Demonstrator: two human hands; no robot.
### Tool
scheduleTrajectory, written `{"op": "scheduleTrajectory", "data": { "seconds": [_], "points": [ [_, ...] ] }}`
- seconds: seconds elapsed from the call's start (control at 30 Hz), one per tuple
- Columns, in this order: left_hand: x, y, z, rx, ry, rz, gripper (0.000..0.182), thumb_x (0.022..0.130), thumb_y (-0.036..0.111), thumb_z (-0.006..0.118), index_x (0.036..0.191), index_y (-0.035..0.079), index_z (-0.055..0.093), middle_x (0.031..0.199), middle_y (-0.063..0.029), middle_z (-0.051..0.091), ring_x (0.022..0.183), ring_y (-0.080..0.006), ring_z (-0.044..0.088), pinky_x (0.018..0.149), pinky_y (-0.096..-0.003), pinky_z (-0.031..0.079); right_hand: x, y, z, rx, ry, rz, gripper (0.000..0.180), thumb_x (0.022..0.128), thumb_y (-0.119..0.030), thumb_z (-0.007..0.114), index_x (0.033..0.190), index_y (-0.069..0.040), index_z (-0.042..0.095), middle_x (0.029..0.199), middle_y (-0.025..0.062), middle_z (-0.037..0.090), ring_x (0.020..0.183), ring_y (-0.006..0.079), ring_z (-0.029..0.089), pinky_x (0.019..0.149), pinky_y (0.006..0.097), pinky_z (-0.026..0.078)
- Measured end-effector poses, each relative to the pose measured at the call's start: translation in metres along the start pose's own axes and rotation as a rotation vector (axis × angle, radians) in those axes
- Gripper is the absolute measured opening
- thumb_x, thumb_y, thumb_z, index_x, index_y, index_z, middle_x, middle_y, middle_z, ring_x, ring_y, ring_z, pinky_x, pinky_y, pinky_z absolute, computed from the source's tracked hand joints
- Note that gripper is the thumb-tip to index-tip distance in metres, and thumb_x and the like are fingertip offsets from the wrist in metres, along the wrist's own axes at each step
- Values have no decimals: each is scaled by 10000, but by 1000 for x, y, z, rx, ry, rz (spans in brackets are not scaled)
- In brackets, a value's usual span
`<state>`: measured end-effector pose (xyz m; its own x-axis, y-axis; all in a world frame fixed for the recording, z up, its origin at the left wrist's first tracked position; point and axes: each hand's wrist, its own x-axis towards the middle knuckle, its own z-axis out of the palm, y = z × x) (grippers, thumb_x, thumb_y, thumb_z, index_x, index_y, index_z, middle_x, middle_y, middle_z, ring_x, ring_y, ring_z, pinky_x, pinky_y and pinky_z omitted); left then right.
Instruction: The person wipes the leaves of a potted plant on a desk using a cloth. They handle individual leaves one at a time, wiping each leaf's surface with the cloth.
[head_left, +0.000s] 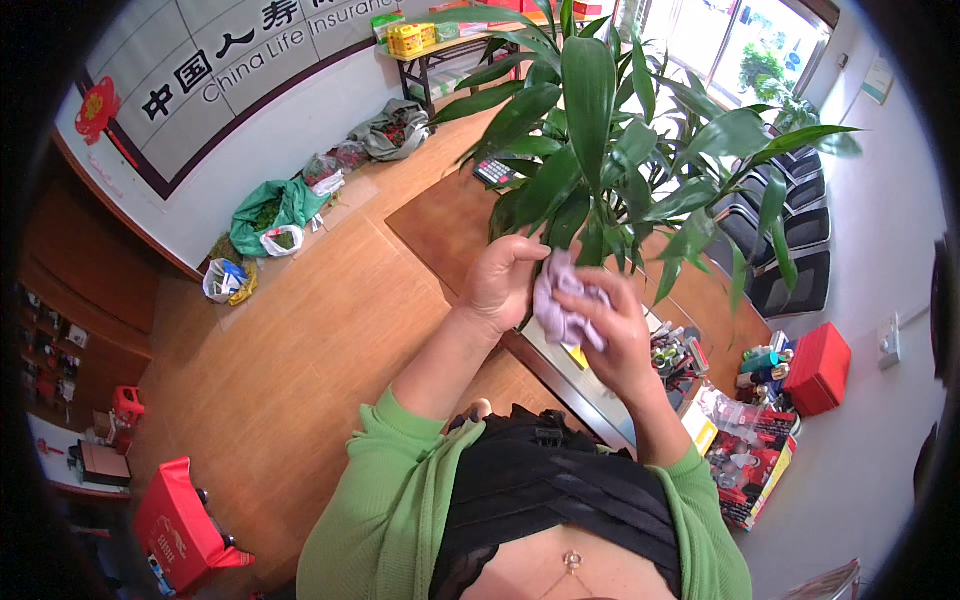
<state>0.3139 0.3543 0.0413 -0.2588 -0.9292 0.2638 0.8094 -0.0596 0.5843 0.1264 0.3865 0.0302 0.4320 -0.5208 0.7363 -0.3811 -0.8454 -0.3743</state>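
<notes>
A large potted plant with long, glossy green leaves (589, 105) rises in front of me; its pot is hidden. My left hand (501, 289) is at the lower leaves, thumb bent over a narrow dark leaf (529, 311) that runs down beside the palm. Its other fingers are mostly hidden. My right hand (619, 322) grips a crumpled lilac cloth (562, 300), slightly blurred, close against that leaf and the left hand. Beyond the hands, the brown desk top (439, 225) carries a calculator (495, 172), partly covered by foliage.
Pens and scissors (675, 356) crowd the desk at right, near a red box (817, 367) and a printed carton (750, 465). Black chairs (795, 262) line the right wall. Bags (274, 214) lie along the left wall. A red-covered stool (176, 532) stands lower left.
</notes>
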Motion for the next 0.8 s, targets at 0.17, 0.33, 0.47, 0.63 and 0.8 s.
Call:
{"op": "scheduleTrajectory", "data": {
  "seconds": [0.17, 0.33, 0.47, 0.63, 0.8],
  "points": [
    [4, 19, -7, 147, 44, 118, 589, 993, 262, 512, 1521, 21, 414, 1547, -138, 462, 1372, -287, 498, 1206, -439, 350, -30, -2, -17, 53, -111, 83, 500, 693, -4, 791, 1172, -140, 744, 1239, 120, 662, 1077, 332, 621, 901, 428, 499],
    [8, 49, -5, 163, -61, 200, 597, 1050, 385, 462, 1457, -51, 471, 1519, -215, 482, 1382, -321, 495, 1208, -440, 360, -40, -8, -34, 84, 15, 158, 461, 688, 26, 755, 1130, -105, 765, 1205, 139, 685, 1032, 331, 637, 895, 413, 486],
    [16, 56, 11, 40, -68, -2, 700, 1067, 435, 377, 1499, -116, 369, 1546, -294, 408, 1446, -419, 407, 1226, -470, 350, -37, -13, -45, 127, 36, 121, 431, 712, -29, 758, 1134, -110, 771, 1201, 138, 685, 1024, 317, 641, 872, 396, 485],
    [37, 60, 26, -265, -148, -190, 804, 1064, 505, 375, 1548, -121, 237, 1563, -341, 342, 1460, -503, 333, 1245, -515, 306, -13, -24, -60, 196, -10, -2, 395, 707, -79, 793, 1102, -94, 786, 1224, 137, 680, 982, 296, 637, 850, 403, 480],
    [46, 60, 28, -315, -140, -224, 775, 1028, 535, 459, 1513, -61, 361, 1479, -300, 480, 1360, -482, 485, 1175, -576, 389, 48, -23, -73, -51, 200, -200, 407, 709, -148, 816, 1112, -106, 783, 1228, 137, 677, 1040, 297, 633, 875, 389, 489]
  ]
}}
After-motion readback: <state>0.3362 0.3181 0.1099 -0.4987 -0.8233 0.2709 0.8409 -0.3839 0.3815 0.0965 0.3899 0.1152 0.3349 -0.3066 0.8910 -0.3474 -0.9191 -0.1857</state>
